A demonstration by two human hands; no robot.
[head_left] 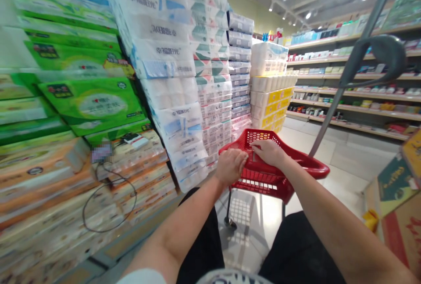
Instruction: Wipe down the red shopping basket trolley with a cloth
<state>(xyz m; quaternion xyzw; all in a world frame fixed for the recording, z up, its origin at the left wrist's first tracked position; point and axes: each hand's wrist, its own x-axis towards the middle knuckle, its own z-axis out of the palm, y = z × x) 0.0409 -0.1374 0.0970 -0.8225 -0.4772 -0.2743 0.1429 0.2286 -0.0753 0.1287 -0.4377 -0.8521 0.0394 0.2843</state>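
Note:
A red plastic shopping cart [263, 183] with perforated walls stands on the floor in front of my knees. My left hand [232, 164] is closed over its left rim, with the fingers curled inward. Close to its right, my right hand [268, 152] rests at the cart's near side, its fingers bent down; its palm and part of its grip are hidden. A grey pole [332, 110] with a looped grey hook [378, 60] rises at the cart's right side.
Tall stacks of white toilet paper packs [171, 69] line the left, beside green tissue packs [98, 104] and orange ones [138, 161]. A thin black cable [133, 196] hangs there. Stocked shelves [355, 82] stand at the back right, with cardboard boxes [397, 187] nearer.

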